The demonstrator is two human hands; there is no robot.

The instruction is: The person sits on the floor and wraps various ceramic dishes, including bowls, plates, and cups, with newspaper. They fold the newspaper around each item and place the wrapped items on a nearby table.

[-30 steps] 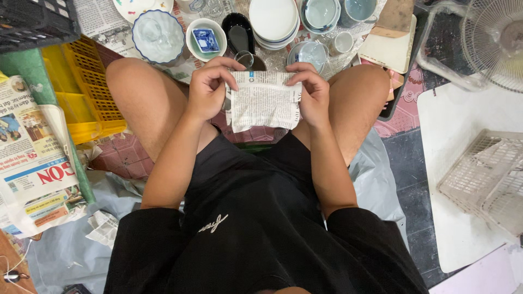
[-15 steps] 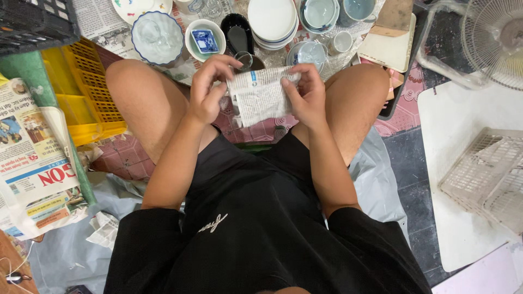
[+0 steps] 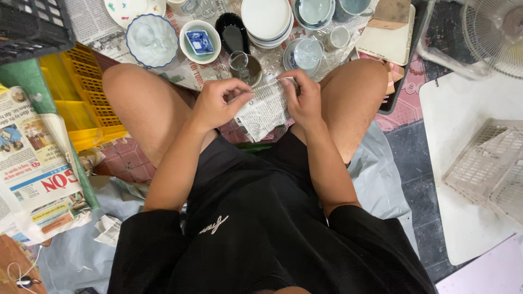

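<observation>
Between the knees, a newspaper-wrapped bundle (image 3: 265,109) lies with its long axis slanting down toward the left hand (image 3: 217,103). Left and right hand (image 3: 305,98) pinch its upper edge, fingers curled.

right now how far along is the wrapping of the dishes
Nothing wrapped shows in view. In hand: the left hand and right hand both grip a crumpled piece of newspaper between the knees. Left: the stacked white plates, scalloped glass bowl and small clear drinking glass sit bare on the floor.
</observation>
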